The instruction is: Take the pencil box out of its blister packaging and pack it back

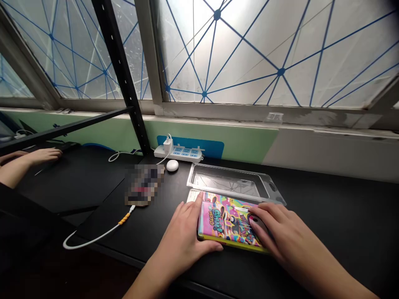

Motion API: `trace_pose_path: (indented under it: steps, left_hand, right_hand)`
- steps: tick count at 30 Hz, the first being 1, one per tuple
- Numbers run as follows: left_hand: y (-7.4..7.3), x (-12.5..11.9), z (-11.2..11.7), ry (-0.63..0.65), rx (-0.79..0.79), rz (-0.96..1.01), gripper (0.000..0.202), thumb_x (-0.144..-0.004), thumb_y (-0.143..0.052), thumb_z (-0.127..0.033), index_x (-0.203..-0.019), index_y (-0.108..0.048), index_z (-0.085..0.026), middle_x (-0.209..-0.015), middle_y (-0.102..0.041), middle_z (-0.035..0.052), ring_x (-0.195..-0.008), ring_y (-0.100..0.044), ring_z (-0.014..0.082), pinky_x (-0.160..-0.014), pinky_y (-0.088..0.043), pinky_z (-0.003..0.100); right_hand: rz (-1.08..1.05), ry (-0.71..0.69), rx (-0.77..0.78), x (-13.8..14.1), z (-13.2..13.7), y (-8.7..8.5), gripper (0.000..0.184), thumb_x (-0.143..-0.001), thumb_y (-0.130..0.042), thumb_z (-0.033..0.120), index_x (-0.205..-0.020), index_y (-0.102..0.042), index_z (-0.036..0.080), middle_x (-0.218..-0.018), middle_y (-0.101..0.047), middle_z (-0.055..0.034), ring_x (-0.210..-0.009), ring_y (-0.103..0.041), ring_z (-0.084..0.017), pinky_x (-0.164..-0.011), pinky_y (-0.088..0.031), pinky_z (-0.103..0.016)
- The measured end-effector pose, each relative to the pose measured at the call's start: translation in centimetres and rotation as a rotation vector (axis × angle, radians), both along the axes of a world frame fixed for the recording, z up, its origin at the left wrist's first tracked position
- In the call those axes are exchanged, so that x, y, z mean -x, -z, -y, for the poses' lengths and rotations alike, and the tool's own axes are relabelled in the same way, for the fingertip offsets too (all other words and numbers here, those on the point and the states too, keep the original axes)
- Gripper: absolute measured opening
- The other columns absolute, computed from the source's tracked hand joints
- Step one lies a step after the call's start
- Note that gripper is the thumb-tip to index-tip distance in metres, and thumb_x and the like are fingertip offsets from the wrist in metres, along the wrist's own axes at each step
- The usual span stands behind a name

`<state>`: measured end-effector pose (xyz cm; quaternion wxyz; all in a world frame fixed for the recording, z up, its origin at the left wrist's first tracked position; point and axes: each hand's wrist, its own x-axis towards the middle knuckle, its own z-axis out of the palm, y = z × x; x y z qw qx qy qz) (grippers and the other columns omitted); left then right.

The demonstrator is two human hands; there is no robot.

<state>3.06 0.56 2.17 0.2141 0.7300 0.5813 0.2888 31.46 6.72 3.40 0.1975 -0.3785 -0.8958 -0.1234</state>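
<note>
**"What's closest in view?"**

"The left hand [182,236] and right hand [291,238], both on a flat printed package [229,222] at lower centre of the frame, lying on the black table [330,216]."

**"How does the package look?"**

"Rectangular and glossy, crowded with bright pink, yellow and blue cartoon shapes and bubbly lettering, with a yellow edge nearest the person."

**"And the fingers?"**

"The left fingers [190,209] curl over its left edge; the right fingers [261,215] lie spread across its right half. Neither hand is clenched, though I can't tell whether they're gripping."

**"What's just beyond?"**

"A white card [193,195] at the package's upper left corner, then an empty clear plastic blister tray [232,182] just behind it."

**"Further off?"**

"At upper centre, a white round case [172,165] and a white power strip [177,153]. At far left, another hand [40,156] rests on a dark surface [71,178]."
</note>
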Motion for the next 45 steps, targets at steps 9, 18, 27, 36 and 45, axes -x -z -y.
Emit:
trace_pose_path:
  steps: [9,18,27,36,45]
  left_hand:
    - [-0.6,0.0,-0.2,-0.037,0.047,0.064,0.119,-0.063,-0.094,-0.047,-0.16,-0.031,-0.021,-0.145,-0.057,0.0138,-0.134,-0.048,0.037,-0.115,-0.04,0.05]
    - [-1.5,0.5,0.0,0.044,0.069,0.032,0.076,-0.09,-0.064,-0.063,-0.154,-0.046,-0.026,-0.159,-0.047,0.01,-0.148,-0.04,0.0334,-0.125,-0.022,0.056]
    - [-1.6,2.1,0.3,0.103,0.16,0.013,0.069,-0.105,-0.02,-0.065,-0.162,-0.026,-0.028,-0.166,-0.029,0.003,-0.156,-0.024,0.0263,-0.126,-0.024,0.051]
    - [-1.0,1.5,-0.3,0.138,0.165,-0.089,0.077,-0.103,-0.042,-0.06,-0.164,-0.011,-0.027,-0.169,-0.018,0.0081,-0.157,-0.015,0.0277,-0.127,-0.015,0.054]
    - [-0.9,2.3,0.5,0.055,0.142,0.031,0.071,-0.102,-0.009,-0.068,-0.16,-0.03,-0.035,-0.164,-0.034,0.0014,-0.155,-0.025,0.0304,-0.12,-0.036,0.053]
  right_hand:
    - [-0.092,0.027,0.121,4.8,-1.2,0.4,0.031,-0.105,-0.039,0.041,-0.091,-0.06,0.022,-0.088,-0.062,-0.0084,-0.079,-0.061,-0.024,-0.07,-0.049,-0.038]
    - [-0.195,-0.04,-0.287,4.6,-1.1,-0.5,0.019,-0.105,-0.046,0.038,-0.102,-0.053,0.021,-0.096,-0.062,-0.0108,-0.085,-0.062,-0.026,-0.078,-0.053,-0.042]
    - [-0.062,-0.355,-0.016,-0.6,4.7,-2.5,0.02,-0.09,-0.074,0.038,-0.104,-0.062,0.028,-0.094,-0.075,-0.0018,-0.083,-0.071,-0.023,-0.091,-0.051,-0.04]
    - [-0.124,0.015,0.326,-11.4,3.4,4.6,0.109,-0.075,-0.079,0.059,-0.163,-0.019,0.035,-0.164,-0.038,-0.0133,-0.14,-0.047,-0.046,-0.103,-0.053,-0.06]
    - [-0.451,0.212,0.508,-9.4,2.3,3.0,0.051,-0.097,-0.053,0.053,-0.141,-0.059,0.03,-0.138,-0.068,-0.0078,-0.121,-0.068,-0.033,-0.096,-0.061,-0.044]
